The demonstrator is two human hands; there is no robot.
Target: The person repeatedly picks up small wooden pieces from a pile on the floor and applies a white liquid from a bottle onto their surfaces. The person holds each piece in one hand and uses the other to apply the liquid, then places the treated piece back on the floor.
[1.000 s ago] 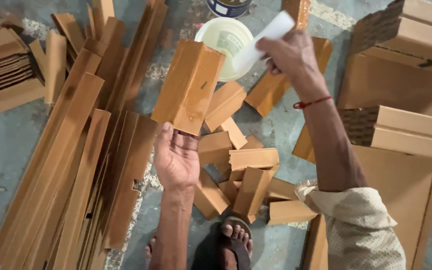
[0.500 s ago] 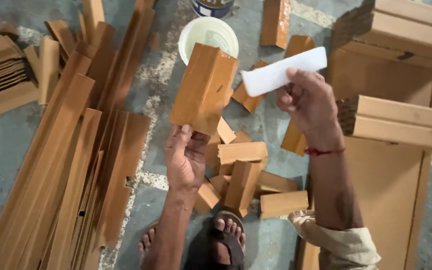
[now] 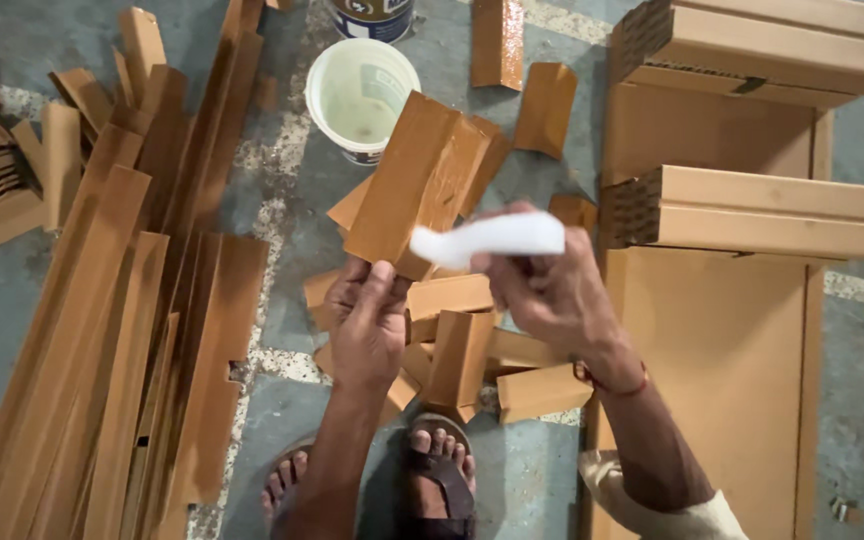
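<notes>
Head view, looking straight down: the left hand (image 3: 370, 325) grips the lower end of a folded brown cardboard corner piece (image 3: 417, 185) and holds it tilted up, just below the white bucket (image 3: 362, 95). The right hand (image 3: 552, 290) pinches a white strip (image 3: 487, 240), whose free end lies across the piece's lower edge. Under both hands, nearer the person than the bucket, short cardboard offcuts (image 3: 462, 350) lie heaped beside a sandalled foot (image 3: 440, 475). Left of the bucket lie long cardboard strips (image 3: 122, 330); right of it, stacked cardboard blocks (image 3: 772, 205).
</notes>
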